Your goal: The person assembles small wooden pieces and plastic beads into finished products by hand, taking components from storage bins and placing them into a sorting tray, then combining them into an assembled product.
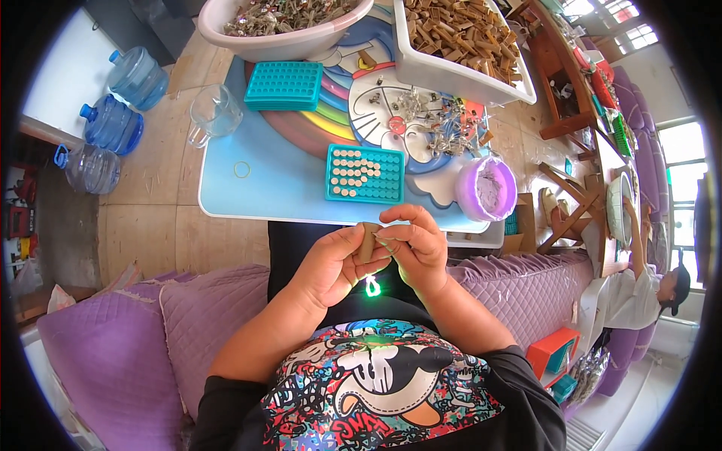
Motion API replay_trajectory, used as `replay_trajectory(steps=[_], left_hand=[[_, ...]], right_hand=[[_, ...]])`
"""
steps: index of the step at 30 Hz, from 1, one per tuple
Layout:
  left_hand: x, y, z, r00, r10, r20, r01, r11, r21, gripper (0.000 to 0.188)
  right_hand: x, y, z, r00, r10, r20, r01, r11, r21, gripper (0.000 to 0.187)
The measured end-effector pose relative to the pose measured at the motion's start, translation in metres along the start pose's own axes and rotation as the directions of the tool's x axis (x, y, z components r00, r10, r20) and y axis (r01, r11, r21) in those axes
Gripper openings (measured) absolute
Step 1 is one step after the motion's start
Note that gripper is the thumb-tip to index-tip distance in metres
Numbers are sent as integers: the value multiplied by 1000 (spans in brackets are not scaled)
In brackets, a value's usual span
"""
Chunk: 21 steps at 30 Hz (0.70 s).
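Note:
Just in front of the table's near edge, my left hand (329, 259) holds a small brown cardboard-like tube (368, 242) upright between thumb and fingers. My right hand (420, 252) is beside it, thumb and fingertips pinched together near the tube's right side. Whatever lies in that pinch is too small to make out. Beyond my hands, a teal grid tray (395, 194) lies on the table, with rows of pale round pieces (347, 181) in its left and middle slots.
On the blue cartoon table (248, 192) stand stacked teal trays (284, 86), a glass jug (214, 113), a purple tub (465, 197) and loose metallic parts (447, 139). A pink basin (301, 51) and white bin of brown pieces (421, 79) are behind. Another person (632, 301) sits right.

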State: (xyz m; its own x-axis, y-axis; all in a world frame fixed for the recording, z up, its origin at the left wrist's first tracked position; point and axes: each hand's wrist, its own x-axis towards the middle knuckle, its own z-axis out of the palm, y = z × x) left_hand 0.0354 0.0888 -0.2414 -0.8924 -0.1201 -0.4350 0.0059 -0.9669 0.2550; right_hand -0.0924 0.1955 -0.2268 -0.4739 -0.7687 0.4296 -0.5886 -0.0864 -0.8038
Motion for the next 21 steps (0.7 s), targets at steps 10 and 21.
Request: replay_trajectory(steps=[10,21], left_hand=[[2,-3,-5,999,21,26,-22,998,53,32],[0,-3,1,999,44,-1,-43,996,79,30]], right_hand=[[4,-3,-4,998,-58,40,63,989,-133,19],[4,-5,2,990,-138,38,143,965,-219,13]])
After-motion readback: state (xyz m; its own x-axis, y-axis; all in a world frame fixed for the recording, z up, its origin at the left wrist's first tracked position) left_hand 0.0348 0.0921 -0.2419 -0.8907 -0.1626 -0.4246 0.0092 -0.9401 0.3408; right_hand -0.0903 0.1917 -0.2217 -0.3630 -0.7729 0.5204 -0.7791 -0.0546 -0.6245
